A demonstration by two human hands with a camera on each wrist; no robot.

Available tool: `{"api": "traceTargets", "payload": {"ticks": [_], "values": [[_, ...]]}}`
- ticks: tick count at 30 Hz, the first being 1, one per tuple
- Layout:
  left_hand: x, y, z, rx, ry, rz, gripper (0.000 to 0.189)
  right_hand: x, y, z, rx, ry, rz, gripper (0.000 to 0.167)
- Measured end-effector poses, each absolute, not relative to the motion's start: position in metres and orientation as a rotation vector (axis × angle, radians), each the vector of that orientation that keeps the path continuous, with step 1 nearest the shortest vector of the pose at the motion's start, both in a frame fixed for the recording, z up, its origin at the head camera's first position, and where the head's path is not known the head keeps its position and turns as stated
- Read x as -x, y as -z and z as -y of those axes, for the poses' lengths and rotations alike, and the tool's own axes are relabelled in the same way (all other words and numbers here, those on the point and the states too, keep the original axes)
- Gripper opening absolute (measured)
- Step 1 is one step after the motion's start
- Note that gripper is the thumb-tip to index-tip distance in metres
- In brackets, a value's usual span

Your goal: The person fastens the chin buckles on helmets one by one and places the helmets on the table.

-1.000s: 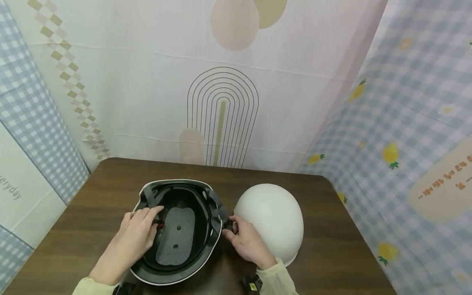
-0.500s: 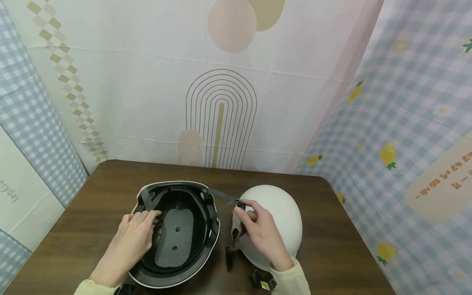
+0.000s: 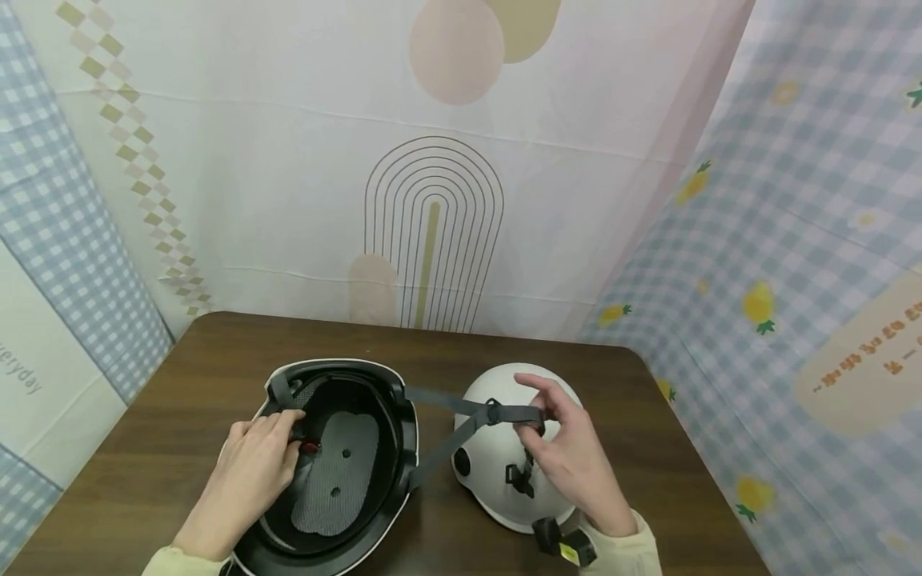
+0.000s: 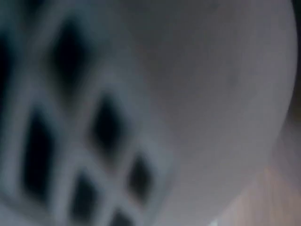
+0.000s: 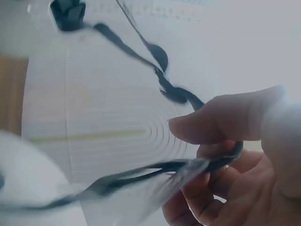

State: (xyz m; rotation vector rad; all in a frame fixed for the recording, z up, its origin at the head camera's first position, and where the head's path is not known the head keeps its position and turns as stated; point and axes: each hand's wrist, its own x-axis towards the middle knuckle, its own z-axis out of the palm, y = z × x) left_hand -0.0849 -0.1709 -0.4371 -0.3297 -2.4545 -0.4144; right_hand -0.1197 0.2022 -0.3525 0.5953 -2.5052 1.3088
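An upturned white helmet (image 3: 414,424) with black lining and a grey mesh pad (image 3: 346,456) lies at the left in the head view. My left hand (image 3: 252,472) reaches over its left rim and pinches the helmet's left strap by a small red piece (image 3: 310,446); the held part is mostly hidden. My right hand (image 3: 576,448) holds the grey right chin strap (image 3: 461,436), stretched out to the right. In the right wrist view the strap (image 5: 176,94) loops between thumb and fingers. A black buckle (image 3: 520,478) hangs below this hand. The left wrist view shows only the helmet's vented shell (image 4: 221,103), blurred.
A second white helmet (image 3: 490,488) sits dome up at the right, under the stretched strap and my right hand. Both helmets stand on a brown wooden table (image 3: 238,352). A patterned curtain (image 3: 576,200) rises behind its far edge.
My right hand has drawn the strap out from the upturned helmet's right rim, far to the right over the second helmet. My left hand and the upturned helmet have shifted slightly left and nearer.
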Motion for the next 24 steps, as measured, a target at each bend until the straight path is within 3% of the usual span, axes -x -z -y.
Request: {"api": "traceTargets", "payload": {"ticks": [7, 15, 18, 24], "values": [[0.085, 0.437, 0.173, 0.297, 0.386, 2.512, 0.042, 0.127, 0.355, -0.230, -0.433, -0.998, 2.541, 0.059], [0.086, 0.439, 0.174, 0.298, 0.308, 2.568, 0.058, 0.131, 0.358, -0.261, -0.211, -0.864, 2.541, 0.037], [0.088, 0.440, 0.172, 0.319, 0.282, 2.553, 0.052, 0.132, 0.359, -0.270, -0.073, -0.923, 2.599, 0.030], [0.091, 0.442, 0.170, 0.328, 0.292, 2.452, 0.024, 0.138, 0.362, -0.282, 0.084, -1.121, 2.634, 0.041]]}}
